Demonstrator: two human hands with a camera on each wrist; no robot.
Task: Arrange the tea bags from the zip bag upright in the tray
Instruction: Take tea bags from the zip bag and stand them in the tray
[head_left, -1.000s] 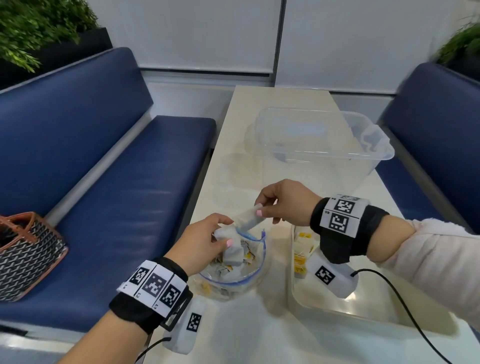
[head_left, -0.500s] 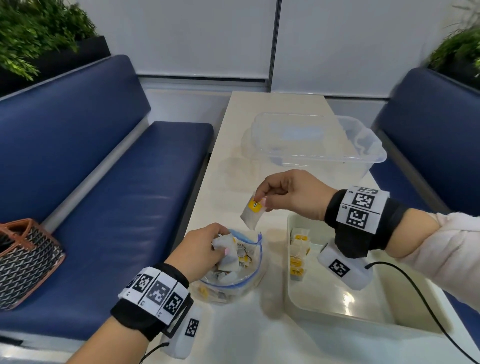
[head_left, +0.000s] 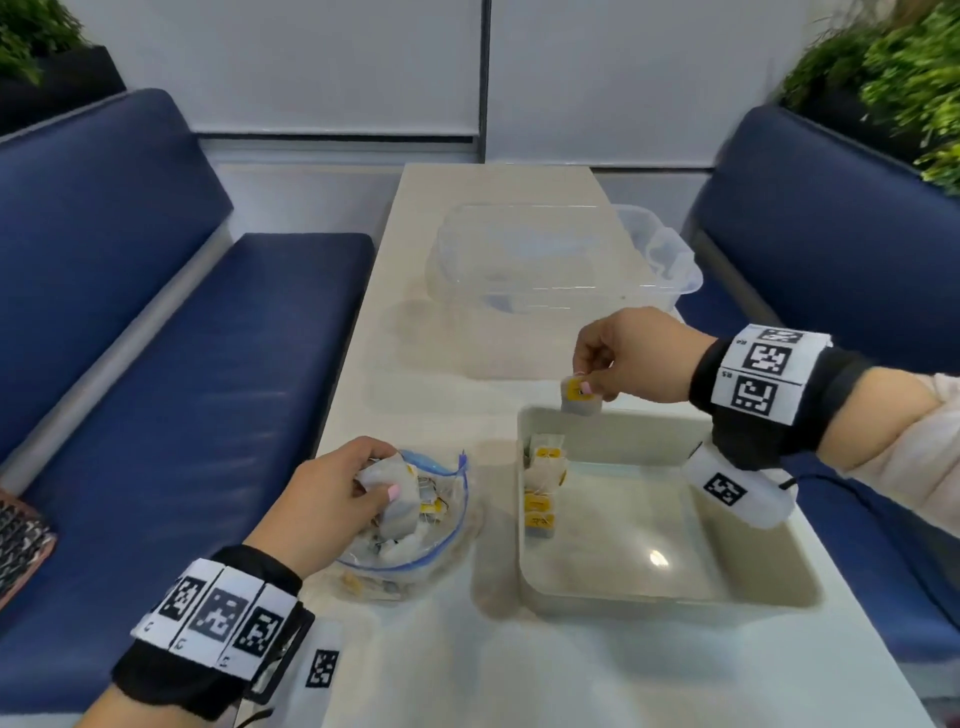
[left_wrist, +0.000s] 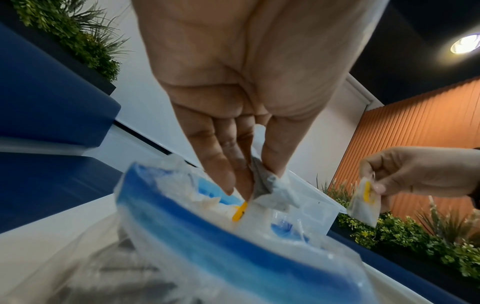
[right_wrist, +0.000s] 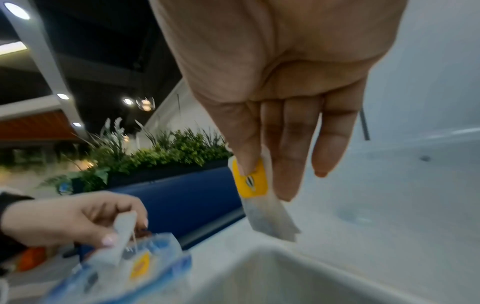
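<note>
A clear zip bag with a blue seal lies on the table, holding several tea bags. My left hand pinches a white tea bag at the bag's mouth. My right hand pinches a tea bag with a yellow tag, hanging just above the far left corner of the beige tray. Several tea bags stand upright in a row along the tray's left wall.
A clear plastic tub stands farther back on the white table. Blue benches flank the table. A woven handbag sits on the left bench. Most of the tray's floor is bare.
My right hand has carried the yellow-tagged tea bag from above the zip bag to the right, over the tray's far left corner. My left hand kept pinching a tea bag at the zip bag.
</note>
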